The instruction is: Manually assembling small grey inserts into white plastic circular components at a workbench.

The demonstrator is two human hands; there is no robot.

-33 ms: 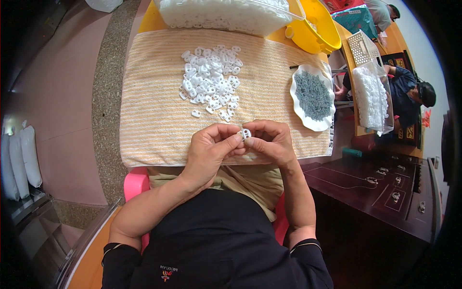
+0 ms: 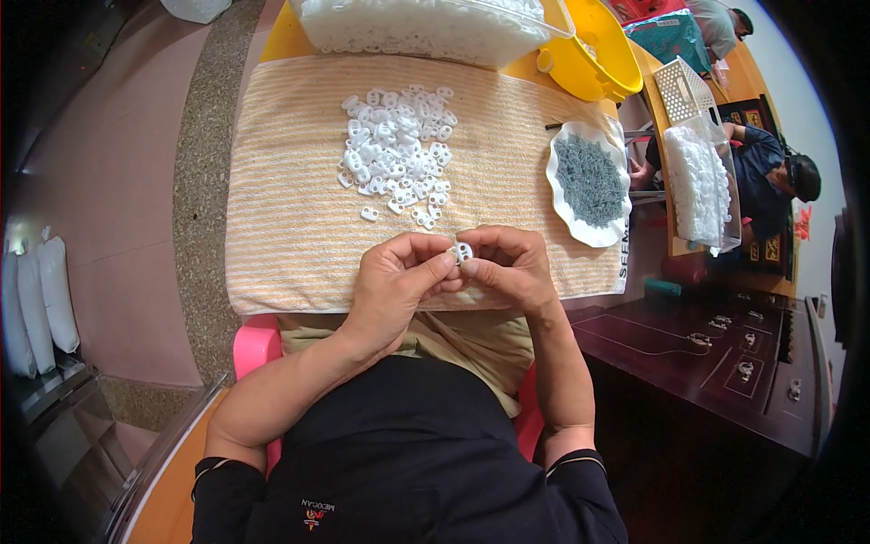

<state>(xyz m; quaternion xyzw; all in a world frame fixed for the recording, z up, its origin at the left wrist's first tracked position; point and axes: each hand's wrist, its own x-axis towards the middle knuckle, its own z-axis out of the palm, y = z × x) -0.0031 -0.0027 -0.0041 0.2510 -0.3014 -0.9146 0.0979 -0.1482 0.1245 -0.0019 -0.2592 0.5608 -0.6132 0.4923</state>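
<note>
Near the front edge of the striped towel [image 2: 299, 181], my two hands meet at a small white two-hole cord lock [image 2: 463, 252]. My left hand [image 2: 399, 276] pinches it from the left with thumb and fingertips. Thumb and forefinger of my right hand [image 2: 512, 267] grip its right side. Beyond them on the towel lies a loose pile of similar white cord locks [image 2: 394, 140], with a single one [image 2: 369, 214] lying apart at its near left. To the right rests a white wavy-rimmed plate [image 2: 559, 204] heaped with tiny grey pieces, perhaps springs [image 2: 589, 177].
A clear bin [image 2: 417, 36] of white parts and a yellow basin [image 2: 598, 54] stand at the back. At right, another person [image 2: 766, 172] sits near a tray of white pieces [image 2: 696, 186]. A dark carved wooden surface [image 2: 689, 354] lies at lower right.
</note>
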